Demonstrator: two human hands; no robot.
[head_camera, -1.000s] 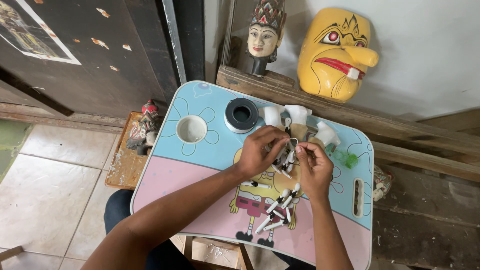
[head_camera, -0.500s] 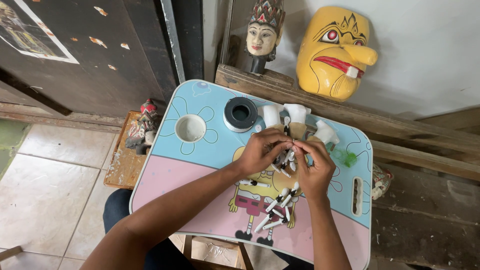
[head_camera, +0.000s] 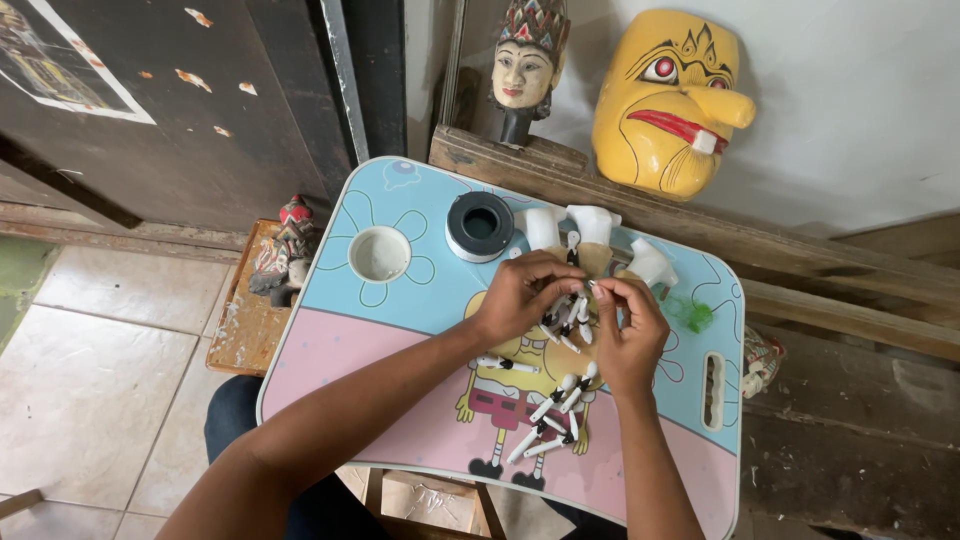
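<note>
My left hand (head_camera: 522, 296) and my right hand (head_camera: 628, 330) meet over the middle of a small lap table (head_camera: 420, 400) printed with a cartoon figure on blue and pink. Both hands pinch at a cluster of small white sticks with dark tips (head_camera: 567, 318) between their fingertips. More of these white pieces (head_camera: 553, 412) lie loose on the table below my hands. Just beyond my fingers stand white carved pieces (head_camera: 592, 224) and a pale wooden part.
A black roll of tape (head_camera: 480, 226) and a round cup hole (head_camera: 379, 254) are on the table's far left. A yellow mask (head_camera: 669, 98) and a carved painted head (head_camera: 527, 62) lean on the wall. A painted puppet (head_camera: 285, 252) lies on a wooden board at left.
My hands have drawn closer together over the white sticks, the right hand shifting slightly towards the left one. The loose pieces on the table have not moved.
</note>
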